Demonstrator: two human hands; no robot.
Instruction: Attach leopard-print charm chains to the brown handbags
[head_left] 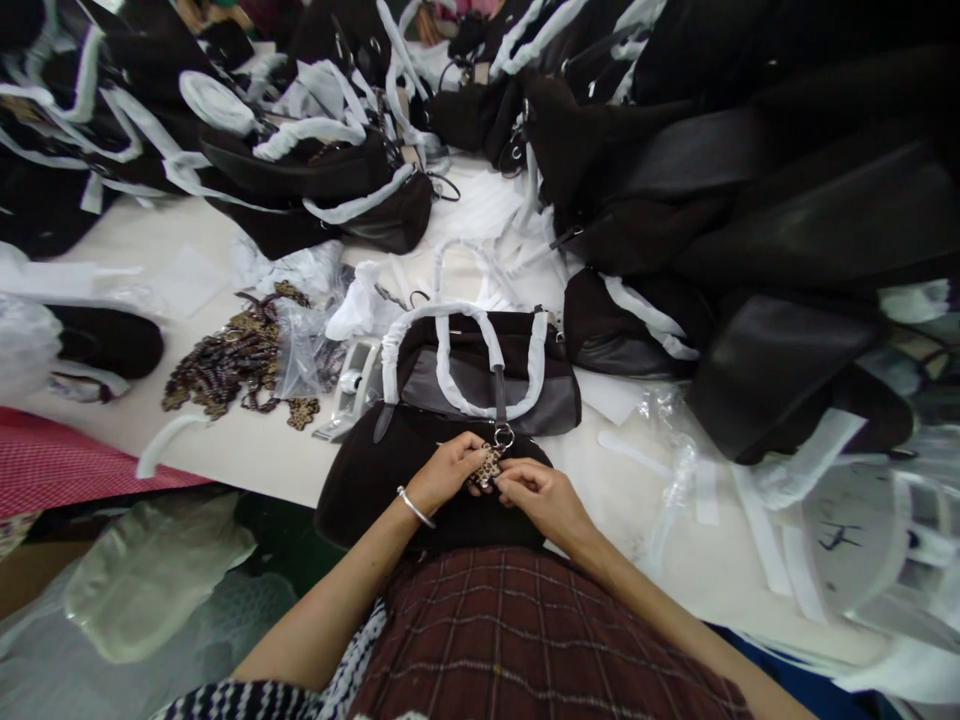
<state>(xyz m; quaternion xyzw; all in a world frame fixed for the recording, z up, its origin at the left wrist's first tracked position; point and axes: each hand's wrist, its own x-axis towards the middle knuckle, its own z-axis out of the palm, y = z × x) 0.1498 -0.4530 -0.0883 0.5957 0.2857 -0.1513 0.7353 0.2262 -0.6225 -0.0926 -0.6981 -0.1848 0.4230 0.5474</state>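
A dark handbag [360, 480] lies at the table's front edge, its handles [442, 375] wrapped in white padding. Over its front, my left hand [451, 470] is closed on a leopard-print charm [487, 466]. My right hand [541, 492] pinches at the charm's right side, with thumb and fingers together. Just above the charm, a metal ring [503, 436] hangs from a dark strap at the handle's end. The fingers cover part of the charm, so how it joins the ring cannot be made out.
A heap of leopard-print charms with cords [232, 360] lies to the left, beside clear plastic bags [304, 350] and a metal tool [349, 390]. Dark bags with wrapped handles [300, 165] crowd the back. More bags [787, 370] and white strips [761, 525] are on the right.
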